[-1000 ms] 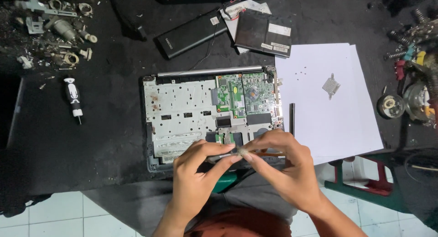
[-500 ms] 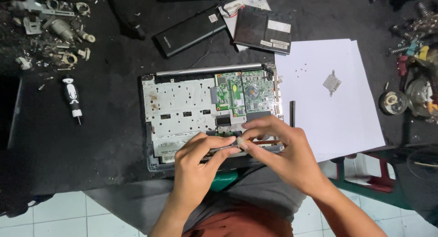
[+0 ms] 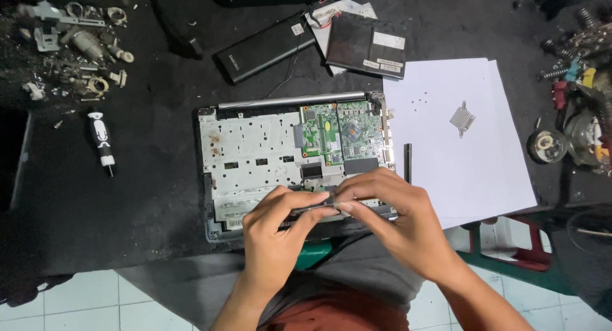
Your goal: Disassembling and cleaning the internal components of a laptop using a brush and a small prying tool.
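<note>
An opened laptop base (image 3: pixel 255 159) lies on the black table, its silver inner frame bare and a green circuit board (image 3: pixel 341 132) at its right. My left hand (image 3: pixel 277 232) and my right hand (image 3: pixel 392 219) meet over the laptop's near edge. Between their fingertips they pinch a small thin dark part (image 3: pixel 315 206), held level just above the chassis. The fingers hide most of that part.
White paper sheets (image 3: pixel 472 159) with a small metal heatsink (image 3: pixel 462 118) and tiny screws lie to the right, a dark pen-like tool (image 3: pixel 407 162) beside them. A black-and-white screwdriver (image 3: pixel 102 139) and metal scraps (image 3: pixel 76 44) are left. A black battery (image 3: pixel 264 47) and flat drive (image 3: pixel 366 45) lie behind.
Both hands have shifted slightly away from me over the laptop's near edge, still holding the small dark part together. Nothing else has moved.
</note>
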